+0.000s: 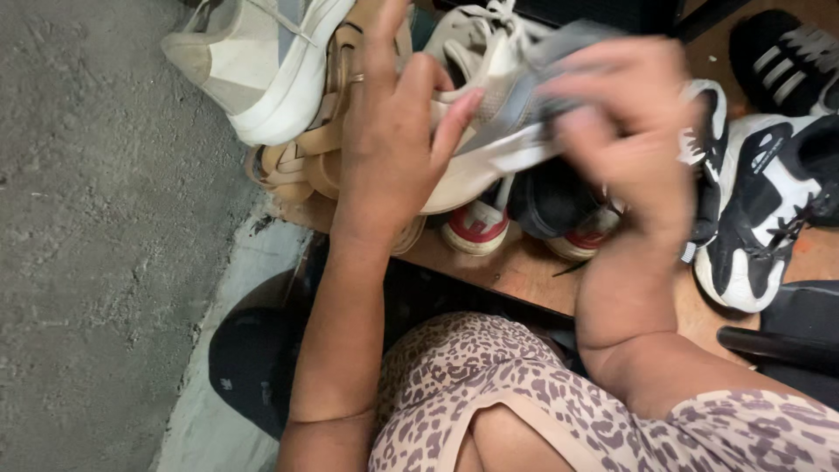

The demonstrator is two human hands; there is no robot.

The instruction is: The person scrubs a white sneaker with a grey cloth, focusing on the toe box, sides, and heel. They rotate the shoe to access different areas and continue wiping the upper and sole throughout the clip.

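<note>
Grey-and-white sneaker grasped by both hands: left hand cupping underneath, right hand (blurred) with fingers curled over it.

The concrete floor looks rough, grey and matt. The shelf is smooth brown wood, and on it the black-and-white sneaker shows matt leather-like panels with woven laces.
</note>
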